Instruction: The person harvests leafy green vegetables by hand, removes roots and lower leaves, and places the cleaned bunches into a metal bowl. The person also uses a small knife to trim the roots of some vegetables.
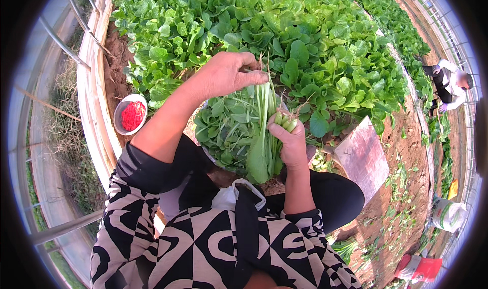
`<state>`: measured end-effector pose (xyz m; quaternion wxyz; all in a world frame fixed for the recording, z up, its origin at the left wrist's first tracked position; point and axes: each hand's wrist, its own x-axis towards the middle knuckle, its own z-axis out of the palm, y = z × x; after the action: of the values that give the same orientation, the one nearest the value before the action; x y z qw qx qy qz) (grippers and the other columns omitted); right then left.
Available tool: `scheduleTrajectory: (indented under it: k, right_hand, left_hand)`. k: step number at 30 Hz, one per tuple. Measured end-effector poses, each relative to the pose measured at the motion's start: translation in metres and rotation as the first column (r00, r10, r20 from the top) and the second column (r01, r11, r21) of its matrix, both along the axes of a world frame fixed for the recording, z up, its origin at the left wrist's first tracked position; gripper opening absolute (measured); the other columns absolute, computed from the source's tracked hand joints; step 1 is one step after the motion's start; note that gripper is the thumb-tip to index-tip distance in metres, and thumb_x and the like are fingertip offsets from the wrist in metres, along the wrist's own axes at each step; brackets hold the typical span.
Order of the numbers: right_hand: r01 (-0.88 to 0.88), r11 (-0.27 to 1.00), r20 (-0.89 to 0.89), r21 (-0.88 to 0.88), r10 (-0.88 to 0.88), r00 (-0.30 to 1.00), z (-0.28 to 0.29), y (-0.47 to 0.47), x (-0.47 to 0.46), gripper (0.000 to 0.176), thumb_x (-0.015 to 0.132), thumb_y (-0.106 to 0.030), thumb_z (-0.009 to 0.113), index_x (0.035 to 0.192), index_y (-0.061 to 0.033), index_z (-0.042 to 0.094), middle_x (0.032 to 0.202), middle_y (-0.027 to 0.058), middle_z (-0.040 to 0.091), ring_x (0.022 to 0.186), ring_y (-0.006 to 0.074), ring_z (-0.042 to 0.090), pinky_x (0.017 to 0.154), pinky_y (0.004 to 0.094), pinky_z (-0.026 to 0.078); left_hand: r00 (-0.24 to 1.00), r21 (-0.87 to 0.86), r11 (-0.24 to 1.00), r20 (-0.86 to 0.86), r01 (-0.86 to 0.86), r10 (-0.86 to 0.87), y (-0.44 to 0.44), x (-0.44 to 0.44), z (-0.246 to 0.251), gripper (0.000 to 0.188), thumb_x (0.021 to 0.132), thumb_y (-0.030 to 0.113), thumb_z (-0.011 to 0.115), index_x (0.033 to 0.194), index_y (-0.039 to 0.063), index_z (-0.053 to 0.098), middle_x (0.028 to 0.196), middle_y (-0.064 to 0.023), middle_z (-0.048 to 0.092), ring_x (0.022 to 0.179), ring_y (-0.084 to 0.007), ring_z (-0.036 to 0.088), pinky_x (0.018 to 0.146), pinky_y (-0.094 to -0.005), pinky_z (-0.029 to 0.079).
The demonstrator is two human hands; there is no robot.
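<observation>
In my right hand (291, 144) is a small bunch of leafy greens (286, 122), its pale stem bases and thin roots poking up past the thumb. My left hand (232, 73) is raised higher, thumb and fingers pinching the root end of some long-stemmed greens (263, 102). Their stems hang down, and a broad leaf (257, 161) droops beside my right hand. Below both hands lies a heap of picked leaves (225, 125), with the container's light rim partly showing under it. Some fingers of my left hand are hidden behind the stems.
Dense green plants (274, 22) grow ahead. At left, a white bowl (117, 115) holds red strips or ties (133, 115), near a plastic-covered edge (93, 98). A board-like block (364, 155) stands at right. Farther right are a person (450, 85), a white bucket (448, 214) and a red-and-white bag (419, 268).
</observation>
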<state>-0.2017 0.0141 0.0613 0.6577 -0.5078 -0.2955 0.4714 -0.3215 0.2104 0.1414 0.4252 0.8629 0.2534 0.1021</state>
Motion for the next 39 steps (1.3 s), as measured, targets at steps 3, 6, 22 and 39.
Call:
scheduleTrajectory:
  k: [3, 6, 22, 39]
  right_hand:
    - [0.005, 1.000, -0.003, 0.020, -0.005, 1.000, 0.000, 0.004, -0.002, 0.011, 0.082, -0.008, 0.068, 0.091, -0.0027, 0.064, 0.082, -0.0032, 0.060, 0.074, 0.0069, 0.053, 0.071, 0.0226, 0.043]
    - [-0.025, 0.999, -0.014, -0.047, 0.024, 1.000, -0.002, 0.003, 0.000, 0.011, 0.081, -0.007, 0.067, 0.090, -0.0028, 0.064, 0.082, -0.0031, 0.059, 0.074, 0.0071, 0.052, 0.071, 0.0227, 0.042]
    - [-0.018, 0.990, -0.387, 0.138, 0.070, 0.919, -0.009, -0.001, 0.007, 0.018, 0.076, -0.016, 0.065, 0.077, -0.0031, 0.052, 0.085, 0.0197, 0.057, 0.060, 0.0236, 0.053, 0.051, 0.0329, 0.045]
    - [0.006, 0.970, -0.501, 0.244, 0.121, 0.857, -0.004, 0.005, 0.009, 0.009, 0.079, -0.009, 0.062, 0.081, -0.0013, 0.057, 0.088, 0.0156, 0.062, 0.066, 0.0199, 0.058, 0.062, 0.0291, 0.049]
  left_hand:
    - [1.000, 0.243, 0.970, -0.020, 0.007, -0.003, 0.002, -0.001, -0.006, 0.027, 0.087, 0.030, 0.066, 0.094, 0.004, 0.066, 0.074, -0.0108, 0.065, 0.064, -0.0224, 0.062, 0.061, -0.0322, 0.049]
    - [1.000, 0.337, 0.942, -0.028, -0.001, 0.010, 0.001, 0.000, -0.005, 0.020, 0.083, 0.025, 0.067, 0.086, 0.006, 0.064, 0.073, -0.0127, 0.064, 0.063, -0.0284, 0.062, 0.059, -0.0347, 0.050]
    - [0.976, 0.233, 0.948, 0.046, -0.218, 0.213, 0.017, -0.013, -0.013, 0.019, 0.092, 0.020, 0.057, 0.106, 0.011, 0.067, 0.059, -0.0060, 0.059, 0.051, -0.0141, 0.057, 0.050, -0.0291, 0.045]
    - [0.992, -0.176, 0.978, -0.078, -0.113, 0.101, 0.017, -0.018, 0.006, 0.020, 0.089, 0.022, 0.065, 0.091, 0.002, 0.065, 0.065, -0.0037, 0.060, 0.053, -0.0101, 0.056, 0.049, -0.0274, 0.045]
